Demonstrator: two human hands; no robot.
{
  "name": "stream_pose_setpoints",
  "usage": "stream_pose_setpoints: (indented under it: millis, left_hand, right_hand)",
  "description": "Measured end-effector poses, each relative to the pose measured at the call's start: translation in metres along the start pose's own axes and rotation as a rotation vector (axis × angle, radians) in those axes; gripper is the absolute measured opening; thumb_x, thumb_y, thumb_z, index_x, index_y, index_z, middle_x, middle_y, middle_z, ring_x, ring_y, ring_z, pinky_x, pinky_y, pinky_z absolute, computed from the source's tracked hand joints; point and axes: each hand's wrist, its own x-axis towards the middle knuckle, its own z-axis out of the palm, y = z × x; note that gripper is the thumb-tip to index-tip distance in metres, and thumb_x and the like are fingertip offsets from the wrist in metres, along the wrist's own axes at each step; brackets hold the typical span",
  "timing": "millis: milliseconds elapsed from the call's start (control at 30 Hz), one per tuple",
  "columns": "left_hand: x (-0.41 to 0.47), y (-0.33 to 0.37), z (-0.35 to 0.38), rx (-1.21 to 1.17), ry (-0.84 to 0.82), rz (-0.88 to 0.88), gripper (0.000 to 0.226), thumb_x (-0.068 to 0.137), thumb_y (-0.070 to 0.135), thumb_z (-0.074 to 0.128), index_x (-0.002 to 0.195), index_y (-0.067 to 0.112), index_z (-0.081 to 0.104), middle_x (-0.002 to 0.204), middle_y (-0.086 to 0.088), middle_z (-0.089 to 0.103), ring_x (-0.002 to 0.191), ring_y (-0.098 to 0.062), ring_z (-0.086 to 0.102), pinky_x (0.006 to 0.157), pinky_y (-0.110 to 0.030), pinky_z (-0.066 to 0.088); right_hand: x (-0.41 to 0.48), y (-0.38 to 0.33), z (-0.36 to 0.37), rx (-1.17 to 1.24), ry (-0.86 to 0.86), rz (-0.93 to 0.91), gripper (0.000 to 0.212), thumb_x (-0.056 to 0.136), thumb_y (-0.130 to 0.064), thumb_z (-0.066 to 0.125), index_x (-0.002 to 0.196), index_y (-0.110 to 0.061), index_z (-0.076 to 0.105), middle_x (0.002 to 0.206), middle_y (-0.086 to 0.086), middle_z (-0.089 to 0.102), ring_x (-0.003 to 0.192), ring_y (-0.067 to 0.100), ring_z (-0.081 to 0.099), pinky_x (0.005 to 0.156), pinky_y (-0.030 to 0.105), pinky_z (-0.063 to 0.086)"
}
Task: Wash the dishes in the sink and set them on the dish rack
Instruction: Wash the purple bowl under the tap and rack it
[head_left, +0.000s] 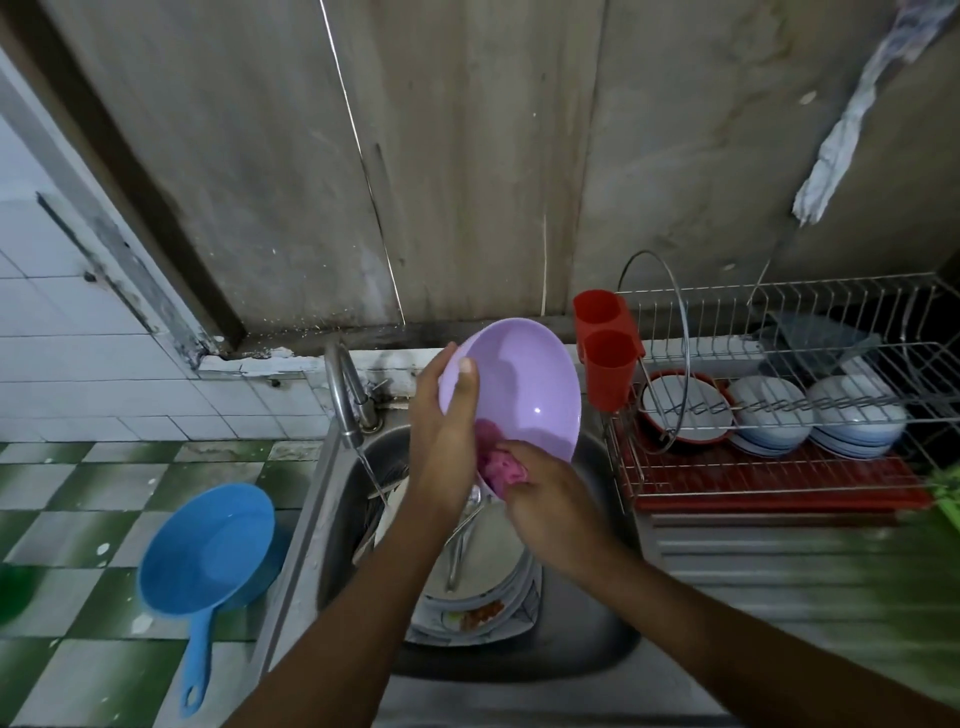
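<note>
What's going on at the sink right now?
A person is washing up. The left hand grips a purple bowl by its rim over the sink, while the right hand rubs a pink cloth at the bowl's lower edge. The tap runs; dirty plates and spoons wait in the sink. White bowls already stand on the dish rack.

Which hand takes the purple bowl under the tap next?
Left. The left hand grips the purple bowl by its rim, nearest the running tap; the right hand is busy with the pink sponge.
</note>
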Motion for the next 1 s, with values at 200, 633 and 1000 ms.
stream_pose_setpoints:
  millis: [200,633,1000]
  left_hand:
    - [0.008,0.009,0.001,0.044,0.043,-0.019,0.065,0.083,0.071,0.052,0.139,0.037,0.053,0.136,0.014,0.057,0.120,-0.004,0.058,0.103,-0.041,0.053]
    - [0.002,0.010,0.021,0.269,0.130,0.046,0.072,0.082,0.080,0.052,0.146,0.048,0.043,0.129,0.010,0.040,0.117,-0.012,0.054,0.101,-0.029,0.044]
    - [-0.020,-0.014,0.009,0.613,0.088,0.224,0.072,0.084,0.077,0.038,0.150,0.049,0.037,0.120,0.005,0.031,0.116,-0.018,0.044,0.102,-0.031,0.038]
  right_hand:
    - [0.006,-0.001,-0.011,0.231,-0.002,0.083,0.029,0.093,-0.013,0.053,0.111,-0.020,0.075,0.101,-0.003,0.076,0.087,0.018,0.072,0.081,0.036,0.059]
    - [0.020,-0.047,-0.024,1.130,-0.036,0.274,0.035,0.102,-0.029,0.044,0.102,-0.006,0.070,0.114,0.024,0.071,0.099,0.032,0.070,0.093,0.050,0.054]
    - [0.045,-0.049,-0.048,1.404,-0.097,0.465,0.052,0.102,-0.039,0.045,0.133,-0.001,0.060,0.124,0.020,0.070,0.114,0.032,0.067,0.101,0.043,0.052]
